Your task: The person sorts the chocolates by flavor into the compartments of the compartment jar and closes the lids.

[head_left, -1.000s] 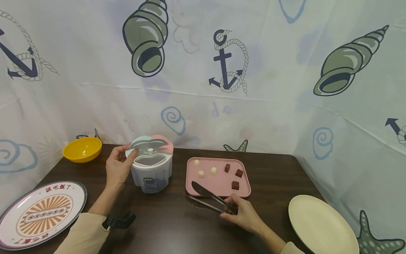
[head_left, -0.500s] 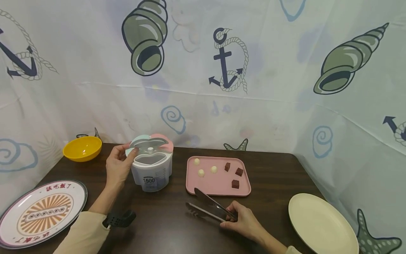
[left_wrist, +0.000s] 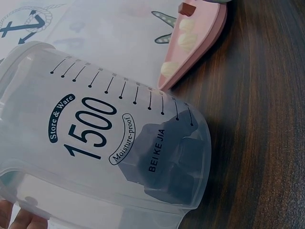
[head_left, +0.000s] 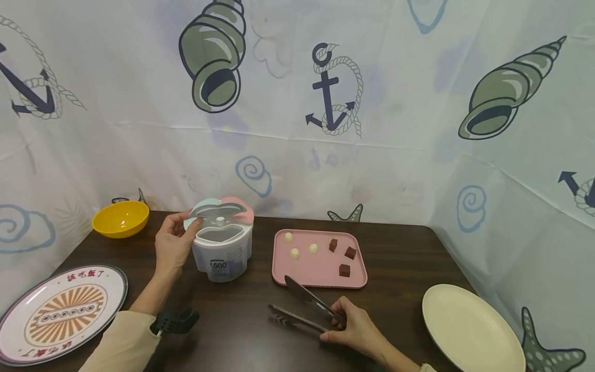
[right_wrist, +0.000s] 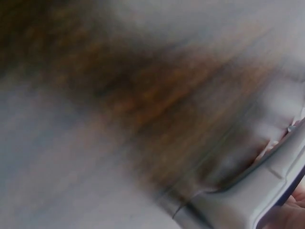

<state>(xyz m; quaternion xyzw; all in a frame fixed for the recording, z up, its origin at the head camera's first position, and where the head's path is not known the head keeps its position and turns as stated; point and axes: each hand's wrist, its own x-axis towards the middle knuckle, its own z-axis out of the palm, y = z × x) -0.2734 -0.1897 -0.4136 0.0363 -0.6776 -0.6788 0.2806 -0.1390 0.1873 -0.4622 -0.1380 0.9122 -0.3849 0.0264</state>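
Note:
My left hand (head_left: 173, 248) pinches the raised lid flap (head_left: 216, 208) of a clear storage container (head_left: 222, 264) marked 1500. Through its wall in the left wrist view, several dark blocky pieces (left_wrist: 167, 176) lie at the bottom. My right hand (head_left: 357, 329) holds metal tongs (head_left: 303, 291), their arms spread apart with nothing between the tips. Just beyond the tongs, a pink tray (head_left: 299, 271) carries 3 pale round pieces (head_left: 313, 249) and 3 dark brown cubes (head_left: 344, 270). In the right wrist view the tongs (right_wrist: 248, 195) are close and the background is blurred.
A yellow bowl (head_left: 121, 219) sits at the back left of the dark wooden table (head_left: 246, 330). In front of it lies a printed plate (head_left: 99, 276). A cream plate (head_left: 471, 325) occupies the right side, and a patterned cloth (head_left: 400, 170) hangs behind.
The tongs have drawn back from the tray's front edge toward me, and their arms have spread wider. My left hand and the container have stayed in place.

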